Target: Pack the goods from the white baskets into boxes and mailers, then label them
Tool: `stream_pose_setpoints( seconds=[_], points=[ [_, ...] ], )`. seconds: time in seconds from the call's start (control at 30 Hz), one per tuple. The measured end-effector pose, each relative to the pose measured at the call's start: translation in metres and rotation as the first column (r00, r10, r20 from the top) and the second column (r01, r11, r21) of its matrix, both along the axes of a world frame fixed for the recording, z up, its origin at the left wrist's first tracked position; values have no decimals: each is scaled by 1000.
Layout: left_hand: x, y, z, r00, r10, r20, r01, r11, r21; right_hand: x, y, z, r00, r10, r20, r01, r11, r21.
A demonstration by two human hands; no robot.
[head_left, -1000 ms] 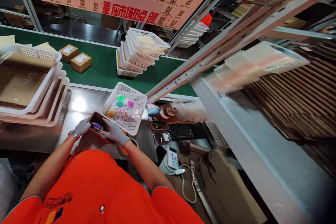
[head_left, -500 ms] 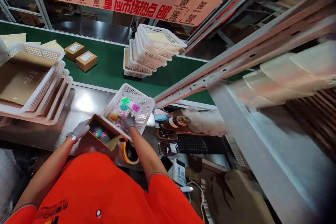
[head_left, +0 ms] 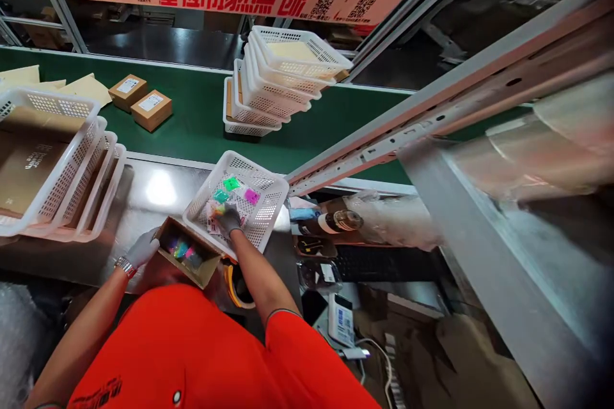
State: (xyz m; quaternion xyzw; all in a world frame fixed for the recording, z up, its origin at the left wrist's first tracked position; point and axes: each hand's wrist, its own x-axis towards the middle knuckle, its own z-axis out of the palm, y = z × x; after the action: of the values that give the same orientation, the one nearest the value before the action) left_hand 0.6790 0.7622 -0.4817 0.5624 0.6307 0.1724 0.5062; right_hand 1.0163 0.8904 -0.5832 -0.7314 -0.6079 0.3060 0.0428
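My left hand [head_left: 142, 248], in a grey glove, grips the left end of an open cardboard box [head_left: 207, 273]. Inside the box lie several small colourful packets [head_left: 181, 249]. My gloved right hand [head_left: 229, 218] reaches into a white perforated basket [head_left: 274, 195], its fingers closed round a small yellowish-orange packet [head_left: 219, 209], mostly covered by the hand. Under that hand lies a printed pinkish sheet [head_left: 212, 223]. Farther back in the basket are a bright green packet [head_left: 231, 183], a teal packet [head_left: 220, 196] and a magenta packet [head_left: 251, 195].
Stacked white baskets stand at left [head_left: 91, 172] and on the green conveyor [head_left: 192, 134]. Two labelled cartons [head_left: 152, 110] sit on the belt. A tape roll [head_left: 235, 284] is beside my right forearm. To the right are a bottle [head_left: 336, 222], a keyboard [head_left: 384, 265] and a slanting metal beam [head_left: 378, 147].
The orange and pink packets near my right hand are gathered under its fingers, and more of the printed sheet shows. My left hand stays on the box. The view has shifted slightly.
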Motion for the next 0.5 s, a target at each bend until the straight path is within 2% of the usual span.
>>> stream_pose_setpoints(
  seconds=[0.17, 0.3, 0.4, 0.5],
  points=[
    [-1, 1, 1, 999, -16, 36, 17, 1000, -20, 20, 7, 7, 998, -49, -43, 50, 998, 26],
    [1, 0, 4, 999, -9, 33, 10, 1000, -30, 31, 35, 17, 996, -72, -55, 79, 989, 128],
    [4, 0, 7, 999, 8, 45, -6, 999, -41, 21, 54, 14, 997, 5, -77, 5, 992, 130],
    [7, 0, 11, 998, 26, 61, -21, 996, -85, 4, 57, 3, 995, 60, -75, -51, 992, 118]
  ],
)
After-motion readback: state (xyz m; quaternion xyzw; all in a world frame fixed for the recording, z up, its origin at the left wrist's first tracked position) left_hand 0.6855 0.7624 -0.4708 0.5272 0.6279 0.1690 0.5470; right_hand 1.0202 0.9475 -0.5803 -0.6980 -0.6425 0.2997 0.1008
